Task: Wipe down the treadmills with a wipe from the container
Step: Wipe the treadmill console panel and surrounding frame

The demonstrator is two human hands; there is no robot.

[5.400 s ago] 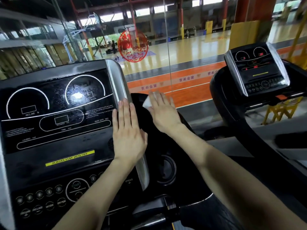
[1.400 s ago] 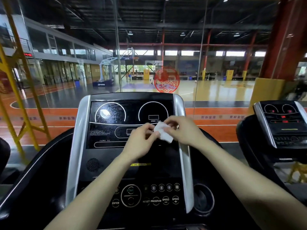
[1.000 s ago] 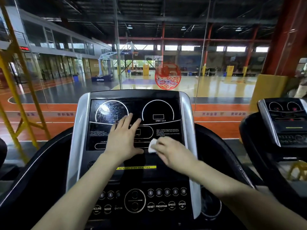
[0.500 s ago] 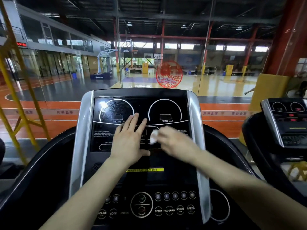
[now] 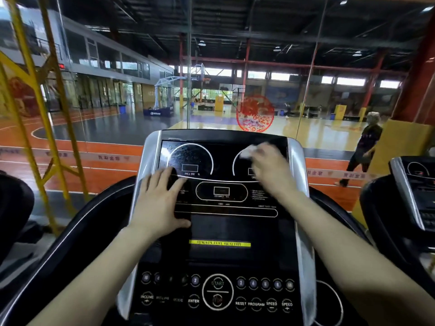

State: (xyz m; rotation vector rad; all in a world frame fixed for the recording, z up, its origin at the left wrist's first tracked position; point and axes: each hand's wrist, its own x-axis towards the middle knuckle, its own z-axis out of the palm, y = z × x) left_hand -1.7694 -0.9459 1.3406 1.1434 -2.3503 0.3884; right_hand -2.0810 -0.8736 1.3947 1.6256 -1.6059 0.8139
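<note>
Head view: left hand (image 5: 160,203), fingers splayed, braces the treadmill console (image 5: 221,229). Blurred right hand (image 5: 270,170) presses the wipe (image 5: 247,153); I cannot tell its grip. Hasty rubbing might drop it.

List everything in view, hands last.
treadmill console: one, black with silver side trims, centre
wipe: one, white, on the console's upper-right dial
second treadmill console: one, black and silver, right edge
label strip: one, yellow, mid console
round sticker: one, red, on the glass beyond the console
frame: one, yellow, left
basketball hoop stand: one, pale blue, far court
person: one, dark clothes, on the court at right
left hand: one, flat on the console's left side
right hand: one, on the wipe, blurred, grip unclear
</note>
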